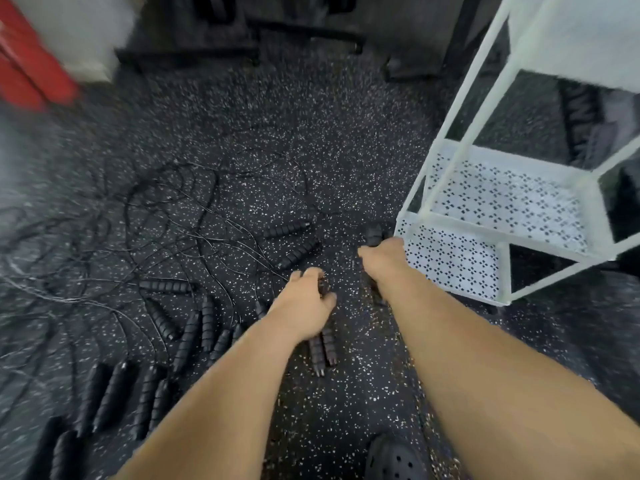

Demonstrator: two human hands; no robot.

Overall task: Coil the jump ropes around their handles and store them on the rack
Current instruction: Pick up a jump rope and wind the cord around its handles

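Several black ribbed jump rope handles lie scattered on the speckled floor, their thin black ropes tangled to the left. My left hand grips a pair of handles held side by side, their ends sticking out below my palm. My right hand is curled round another black handle right beside the white rack's lower corner; the view is blurred there. The rack's perforated shelves show nothing on them.
The white wire-frame rack stands at the right with two perforated shelves in view. More handles lie in a row at the lower left. A red object is at the far left, and my black shoe is at the bottom.
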